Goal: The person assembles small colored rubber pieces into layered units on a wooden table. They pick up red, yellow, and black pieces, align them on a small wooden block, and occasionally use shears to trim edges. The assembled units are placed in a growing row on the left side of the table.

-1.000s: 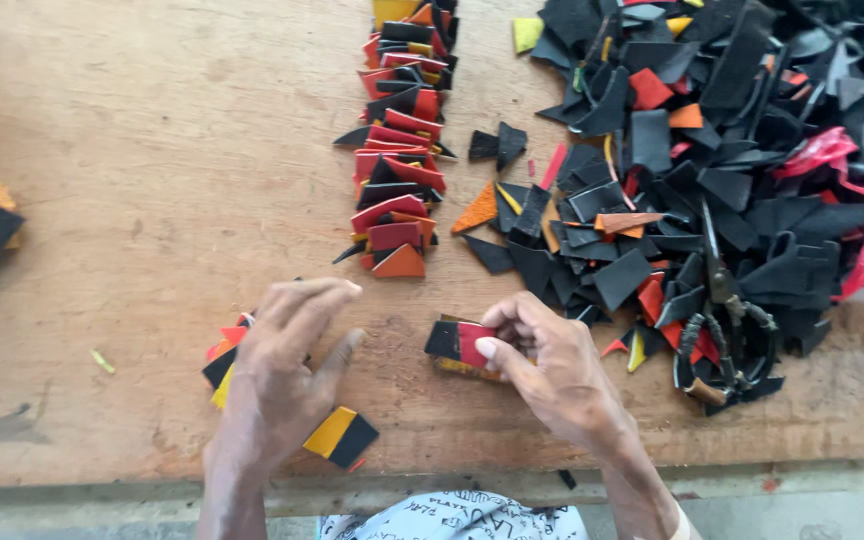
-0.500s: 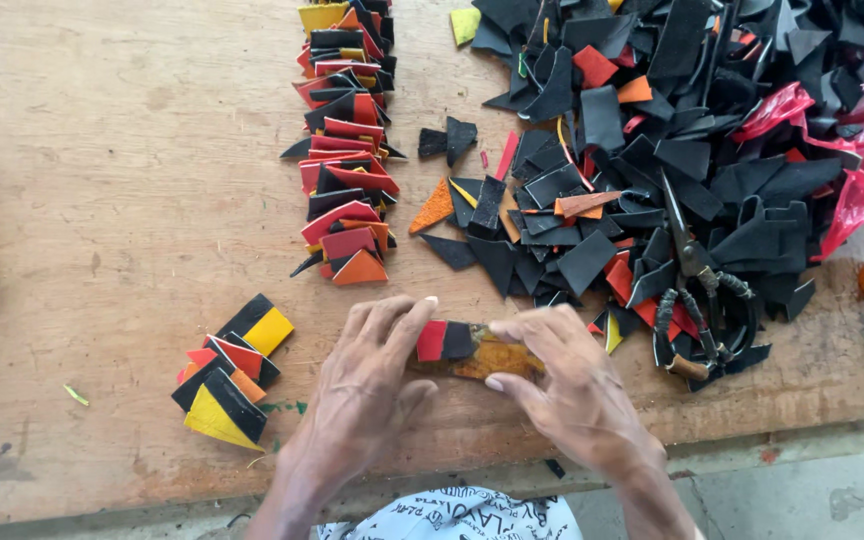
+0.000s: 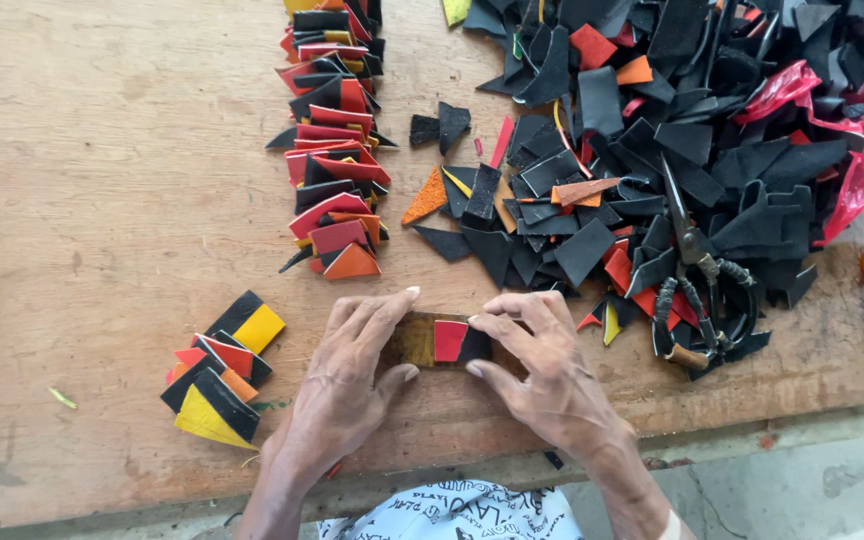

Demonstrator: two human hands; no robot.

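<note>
The worktop point(image 3: 102, 150) is bare wood, matt and rough, scuffed and stained with a visible grain. The heap of black offcuts point(image 3: 652, 150) looks like matt leather or felt-like sheet, dull and slightly fibrous at the cut edges. The red, orange and yellow pieces in the stacked row point(image 3: 332, 170) are equally matt. The scissors point(image 3: 687, 250) have dull grey metal blades and cord-wrapped handles. The crumpled red bag point(image 3: 852, 190) is thin glossy plastic.

Craft workshop — scrap pile point(image 3: 672, 130), scissors point(image 3: 697, 270)
</note>
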